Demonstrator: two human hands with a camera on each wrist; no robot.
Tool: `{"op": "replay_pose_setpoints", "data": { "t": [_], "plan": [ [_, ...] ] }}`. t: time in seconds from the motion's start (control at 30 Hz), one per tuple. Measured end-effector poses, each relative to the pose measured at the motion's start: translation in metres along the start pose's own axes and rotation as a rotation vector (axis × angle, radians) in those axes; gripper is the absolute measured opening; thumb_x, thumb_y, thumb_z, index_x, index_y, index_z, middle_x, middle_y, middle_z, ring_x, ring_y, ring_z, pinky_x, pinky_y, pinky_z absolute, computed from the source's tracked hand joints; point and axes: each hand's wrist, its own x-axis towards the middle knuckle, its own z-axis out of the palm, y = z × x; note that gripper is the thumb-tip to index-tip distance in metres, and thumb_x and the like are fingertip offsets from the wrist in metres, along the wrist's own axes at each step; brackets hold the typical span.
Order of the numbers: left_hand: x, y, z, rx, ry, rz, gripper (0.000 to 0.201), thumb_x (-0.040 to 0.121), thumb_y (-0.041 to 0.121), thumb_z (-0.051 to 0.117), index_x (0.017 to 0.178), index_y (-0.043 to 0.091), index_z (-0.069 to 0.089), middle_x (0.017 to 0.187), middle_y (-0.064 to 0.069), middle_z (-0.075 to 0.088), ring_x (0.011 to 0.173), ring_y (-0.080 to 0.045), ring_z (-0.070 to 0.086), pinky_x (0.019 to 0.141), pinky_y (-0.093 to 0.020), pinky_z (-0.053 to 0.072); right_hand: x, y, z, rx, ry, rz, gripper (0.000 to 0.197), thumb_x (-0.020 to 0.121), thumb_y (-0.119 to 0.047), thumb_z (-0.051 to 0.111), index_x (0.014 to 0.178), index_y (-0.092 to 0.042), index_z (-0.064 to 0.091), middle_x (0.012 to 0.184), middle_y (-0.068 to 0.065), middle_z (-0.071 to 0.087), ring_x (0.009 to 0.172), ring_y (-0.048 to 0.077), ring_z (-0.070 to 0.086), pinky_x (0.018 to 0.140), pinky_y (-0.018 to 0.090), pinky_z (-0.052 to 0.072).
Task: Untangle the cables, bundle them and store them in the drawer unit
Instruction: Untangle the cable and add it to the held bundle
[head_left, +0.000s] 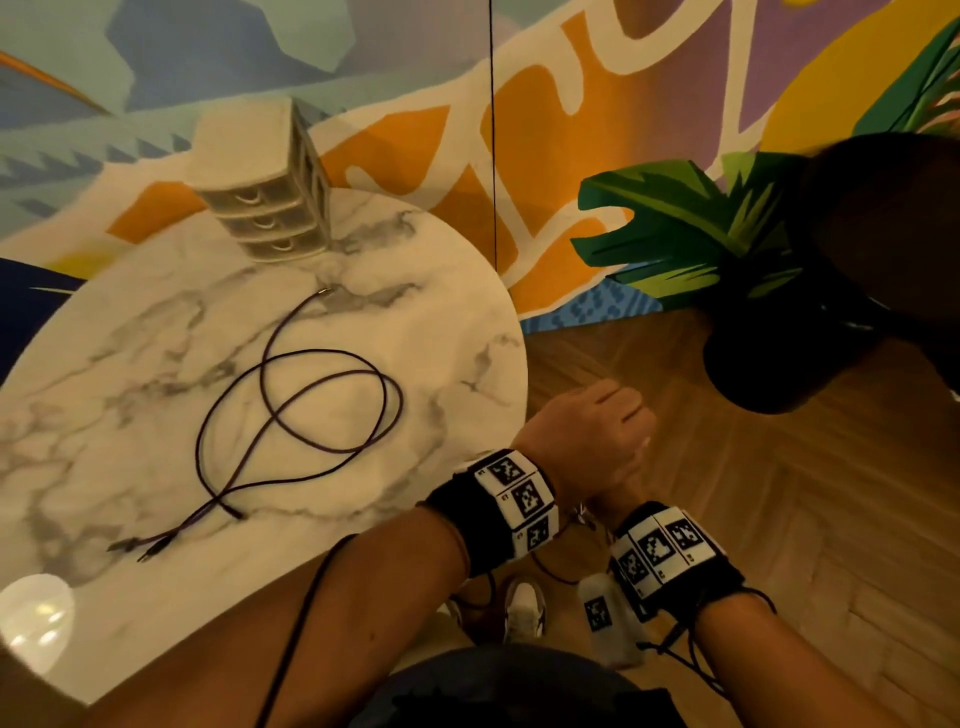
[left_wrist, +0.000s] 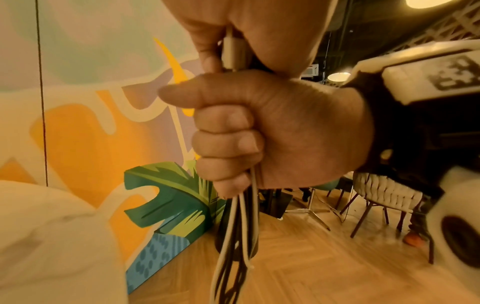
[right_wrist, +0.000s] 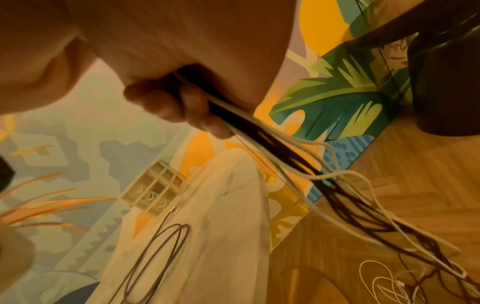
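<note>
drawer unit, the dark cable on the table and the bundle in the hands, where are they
drawer unit (head_left: 267, 200): head view, its front drawers.
dark cable (head_left: 332, 400): head view, its loop on the table.
cable bundle (left_wrist: 240, 236): left wrist view, strands hanging below the fist.

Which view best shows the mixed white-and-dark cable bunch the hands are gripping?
The right wrist view: the cable bunch trails from the fist down to the floor. The left wrist view shows only the stretch under the right hand. The head view hides it behind the left hand.

Table white-grey marble; looped cable dark purple; held cables white, black.
</note>
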Motion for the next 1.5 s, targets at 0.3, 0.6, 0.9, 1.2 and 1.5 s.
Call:
{"op": "replay_pose_setpoints", "data": {
  "t": [0.3, 0.6, 0.9, 1.2, 1.5],
  "plan": [
    [-0.054, -0.039, -0.022, -0.146, -0.126, -0.372, 0.043, 0.093, 0.045, 0.044, 0.119, 0.011, 0.053, 0.122, -0.007, 0.050, 0.106, -0.021, 0.048, 0.082, -0.031, 0.045, -0.007, 0.005, 0.028, 0.364, -0.525, -0.092, 0.027, 0.095, -0.006, 0.046, 0.096, -0.032, 0.055, 0.087, 0.008, 0.062, 0.064, 0.003, 0.048, 0.052, 0.007, 0.037],
    [-0.241, -0.154, -0.048, 0.134, -0.840, -1.127, 0.041, 0.098, 0.025, 0.036, 0.137, 0.014, 0.035, 0.139, -0.012, 0.035, 0.117, -0.032, 0.048, 0.096, -0.042, 0.044, 0.001, 0.004, 0.076, 0.280, -0.528, -0.075, 0.037, 0.095, -0.033, 0.052, 0.060, -0.024, 0.042, 0.055, -0.007, 0.042, 0.042, 0.003, 0.040, 0.046, 0.015, 0.031],
    [-0.216, -0.061, -0.058, 0.076, -0.703, -0.708, 0.031, 0.101, 0.034, 0.025, 0.125, 0.018, 0.036, 0.118, -0.005, 0.053, 0.086, -0.032, 0.061, 0.066, -0.039, 0.047, -0.030, -0.013, 0.112, 0.244, -0.712, -0.216, 0.034, 0.097, -0.018, 0.048, 0.066, -0.019, 0.061, 0.056, -0.011, 0.043, 0.043, 0.003, 0.043, 0.052, 0.021, 0.035],
    [-0.222, -0.082, -0.053, 0.043, -0.767, -0.739, 0.028, 0.100, 0.035, 0.031, 0.117, 0.018, 0.046, 0.112, -0.007, 0.062, 0.095, -0.031, 0.062, 0.070, -0.038, 0.048, -0.012, -0.017, 0.127, 0.569, -0.638, 0.116, 0.045, 0.098, -0.030, 0.043, 0.059, -0.009, 0.055, 0.037, 0.000, 0.033, 0.033, 0.013, 0.027, 0.041, 0.024, 0.023],
    [-0.310, -0.178, -0.108, 0.053, -0.704, -1.247, 0.040, 0.097, 0.039, 0.039, 0.134, 0.021, 0.041, 0.135, -0.004, 0.048, 0.117, -0.027, 0.051, 0.093, -0.035, 0.044, 0.007, -0.006, 0.116, 0.731, -0.453, 0.229, 0.041, 0.095, -0.034, 0.048, 0.059, -0.013, 0.048, 0.036, -0.005, 0.036, 0.033, 0.011, 0.031, 0.041, 0.024, 0.026]
  ]
}}
